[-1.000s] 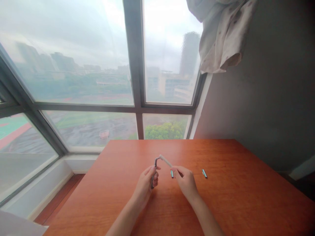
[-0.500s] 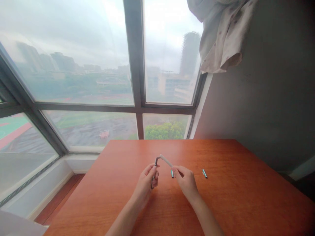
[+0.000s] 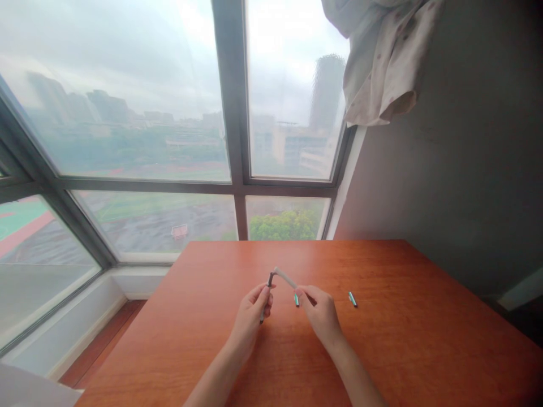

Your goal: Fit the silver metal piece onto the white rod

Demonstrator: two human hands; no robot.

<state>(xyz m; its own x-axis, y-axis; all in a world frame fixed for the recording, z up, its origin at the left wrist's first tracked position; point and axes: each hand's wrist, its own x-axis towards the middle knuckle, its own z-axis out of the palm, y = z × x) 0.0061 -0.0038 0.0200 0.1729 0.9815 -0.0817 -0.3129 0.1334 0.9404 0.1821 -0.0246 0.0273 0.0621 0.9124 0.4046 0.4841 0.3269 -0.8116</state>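
My left hand (image 3: 251, 310) is closed round a slim dark pen-like rod (image 3: 270, 279). Its upper end sticks out above the thumb, and its lower end shows below the fingers. A thin pale grey rod (image 3: 287, 277) is pinched between the thumb and fingers of my right hand (image 3: 321, 312). The tips of the two rods meet at an angle above the table; whether they are joined is too small to tell. Just beside my right fingertips, a short teal and silver piece like a pen cap (image 3: 296, 300) lies on the table, partly hidden.
Another short teal and silver piece (image 3: 353, 299) lies to the right on the reddish-brown wooden table (image 3: 407, 350). Behind the table stand large framed windows (image 3: 240, 186). A pale cloth (image 3: 382, 68) hangs at the upper right, before a grey wall (image 3: 462, 169).
The dark rod has turned slightly in my left hand, and its upper end leans a little more to the right. My right hand and the pale rod have hardly moved.
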